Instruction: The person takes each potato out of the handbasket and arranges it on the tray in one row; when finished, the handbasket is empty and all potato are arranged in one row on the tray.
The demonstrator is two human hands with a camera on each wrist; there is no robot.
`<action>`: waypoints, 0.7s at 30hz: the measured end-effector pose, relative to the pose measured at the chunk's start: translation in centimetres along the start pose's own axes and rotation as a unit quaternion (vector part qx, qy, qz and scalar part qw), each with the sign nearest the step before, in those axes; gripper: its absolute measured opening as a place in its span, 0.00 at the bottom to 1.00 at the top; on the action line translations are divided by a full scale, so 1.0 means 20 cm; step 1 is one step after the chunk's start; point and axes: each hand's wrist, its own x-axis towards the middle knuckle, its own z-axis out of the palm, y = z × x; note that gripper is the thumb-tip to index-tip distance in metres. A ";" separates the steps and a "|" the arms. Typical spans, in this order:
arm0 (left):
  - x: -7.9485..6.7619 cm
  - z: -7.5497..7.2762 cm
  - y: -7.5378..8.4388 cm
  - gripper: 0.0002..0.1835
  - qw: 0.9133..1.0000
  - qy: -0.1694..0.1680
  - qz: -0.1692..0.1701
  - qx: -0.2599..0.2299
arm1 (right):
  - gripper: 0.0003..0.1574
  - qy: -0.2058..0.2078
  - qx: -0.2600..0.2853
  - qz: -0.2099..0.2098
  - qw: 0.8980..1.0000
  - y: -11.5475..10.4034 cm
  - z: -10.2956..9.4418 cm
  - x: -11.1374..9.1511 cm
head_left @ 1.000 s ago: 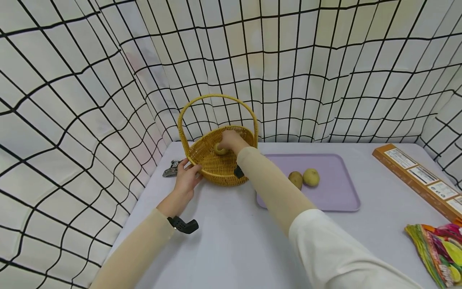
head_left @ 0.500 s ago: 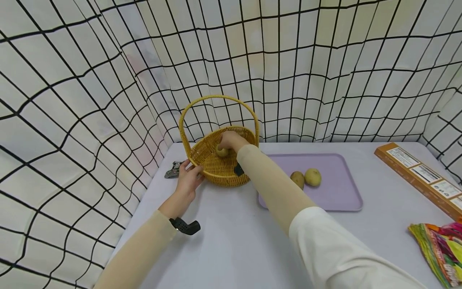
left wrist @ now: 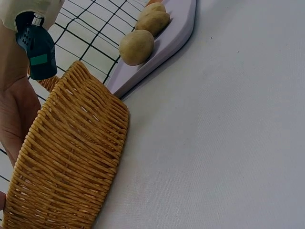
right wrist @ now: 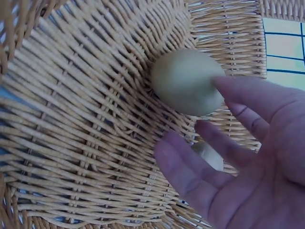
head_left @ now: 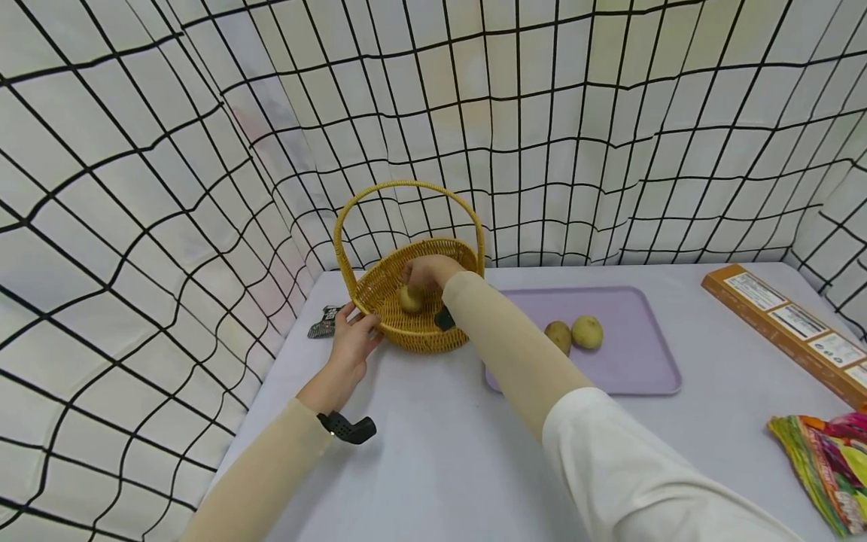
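A yellow woven basket (head_left: 423,340) with a tall arched handle stands at the back of the table. My left hand (head_left: 351,345) holds its left rim, thumb toward the front. Inside the basket, my right hand (right wrist: 257,152) has its fingers spread, and one fingertip touches a pale potato (right wrist: 188,82). A second potato (right wrist: 210,155) lies beyond those fingers, partly hidden. Right of the basket, a brown potato (head_left: 558,336) and a yellowish potato (head_left: 587,332) sit on a lilac tray (head_left: 626,369). My right arm covers part of that tray.
A small black-and-silver packet (head_left: 324,322) lies left of the basket. On the right are a long orange-brown box (head_left: 786,324) and a colourful bag (head_left: 822,467). Black netting (head_left: 562,139) over white cloth encloses the table's back and sides.
My right hand has shifted slightly left inside the basket and its potato has come lower toward the basket floor. The fingers have loosened from it. My left hand stays on the rim.
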 end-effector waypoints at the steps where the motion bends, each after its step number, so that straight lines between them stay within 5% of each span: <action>1: 0.00 0.00 0.00 0.46 1.000 -0.001 0.000 0.000 | 0.16 -0.005 0.002 -0.002 1.000 0.00 0.00 0.00; 14: 0.01 0.01 -0.02 0.46 1.000 0.004 0.001 0.003 | 0.26 -0.051 0.004 -0.049 0.997 0.02 0.00 -0.06; 21: 0.00 0.02 0.00 0.46 1.000 0.005 0.008 0.005 | 0.22 -0.061 0.019 -0.061 0.996 0.02 -0.04 -0.10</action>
